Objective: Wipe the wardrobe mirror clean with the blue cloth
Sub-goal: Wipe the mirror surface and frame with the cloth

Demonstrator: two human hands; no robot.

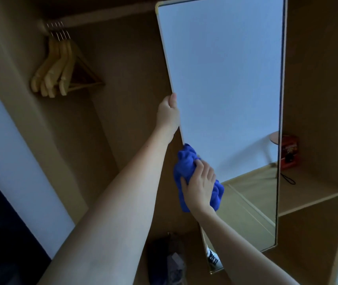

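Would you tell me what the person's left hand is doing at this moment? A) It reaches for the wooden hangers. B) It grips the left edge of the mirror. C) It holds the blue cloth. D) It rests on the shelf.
B: the left hand curls round the left edge of the mirror, while the right hand holds the blue cloth lower down.

No readable text anywhere. Only candidate: small red box on the right-hand wardrobe shelf, just right of the mirror edge. It has a printed front with light and dark patches that may be lettering or a picture, too blurred and small to make out. No legible labels, brands or numbers.
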